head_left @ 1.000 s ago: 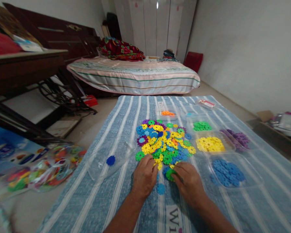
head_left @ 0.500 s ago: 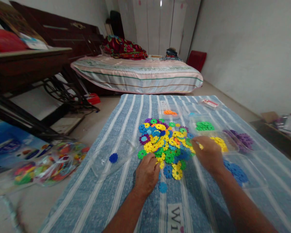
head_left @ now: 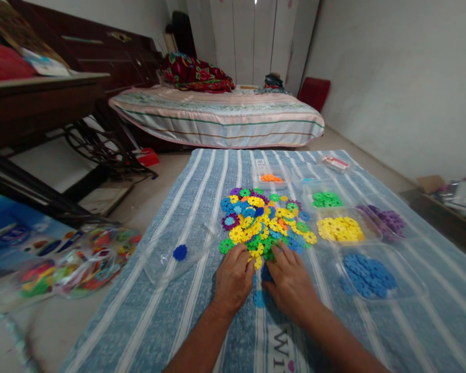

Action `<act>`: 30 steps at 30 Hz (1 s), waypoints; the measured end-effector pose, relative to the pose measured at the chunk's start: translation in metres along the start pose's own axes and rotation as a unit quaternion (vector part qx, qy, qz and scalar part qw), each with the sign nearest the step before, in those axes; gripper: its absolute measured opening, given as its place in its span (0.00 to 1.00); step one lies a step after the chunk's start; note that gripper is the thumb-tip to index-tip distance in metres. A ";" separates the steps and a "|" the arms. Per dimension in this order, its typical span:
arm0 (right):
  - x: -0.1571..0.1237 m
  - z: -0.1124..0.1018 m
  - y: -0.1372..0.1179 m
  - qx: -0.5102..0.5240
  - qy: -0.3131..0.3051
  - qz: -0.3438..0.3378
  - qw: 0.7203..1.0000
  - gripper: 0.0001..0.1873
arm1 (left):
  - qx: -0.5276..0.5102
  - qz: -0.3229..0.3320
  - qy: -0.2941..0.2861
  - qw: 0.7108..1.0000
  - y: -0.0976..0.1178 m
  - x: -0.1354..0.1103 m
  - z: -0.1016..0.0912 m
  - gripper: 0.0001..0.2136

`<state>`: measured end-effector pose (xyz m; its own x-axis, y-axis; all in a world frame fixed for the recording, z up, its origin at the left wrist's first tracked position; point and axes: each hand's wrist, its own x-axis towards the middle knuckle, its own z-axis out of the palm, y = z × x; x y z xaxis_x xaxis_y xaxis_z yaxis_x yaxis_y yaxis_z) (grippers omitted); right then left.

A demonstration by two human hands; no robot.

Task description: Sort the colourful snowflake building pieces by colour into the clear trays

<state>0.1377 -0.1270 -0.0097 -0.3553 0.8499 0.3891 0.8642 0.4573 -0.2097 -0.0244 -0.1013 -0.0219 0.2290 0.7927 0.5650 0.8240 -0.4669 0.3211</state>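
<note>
A heap of notched plastic flower discs [head_left: 252, 228] in yellow, green, blue, purple and orange lies on the striped cloth [head_left: 178, 202]. My left hand [head_left: 235, 277] rests at the heap's near left edge, fingers curled in beside some yellow discs; what they hold, if anything, is hidden. Over the heap's near right edge is my right hand [head_left: 291, 280], its fingers apart and touching the discs, the thumb by a dark blue disc [head_left: 267, 273]. A light blue disc [head_left: 260, 298] lies alone between the wrists.
Clear tubs to the right hold yellow discs [head_left: 340, 229], blue discs [head_left: 367, 274], green discs [head_left: 326, 199] and purple discs [head_left: 388, 221]. Orange discs [head_left: 271, 177] sit in a far tub. One dark blue disc [head_left: 180, 252] is in a clear lid-like tray [head_left: 159, 269] at left.
My right hand has moved left and nearer, from beside the yellow tub to the heap's near edge. My left hand has stayed about where it was.
</note>
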 end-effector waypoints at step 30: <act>-0.044 -0.078 0.092 -0.182 0.239 0.042 0.953 0.04 | -0.121 -0.119 -0.003 0.986 -0.004 0.002 -0.008 0.07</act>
<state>0.2605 -0.1429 0.0244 -0.1523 0.6224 0.7677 0.9797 0.1977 0.0340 -0.0312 -0.1005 -0.0159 0.0490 0.8930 0.4474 0.7068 -0.3475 0.6161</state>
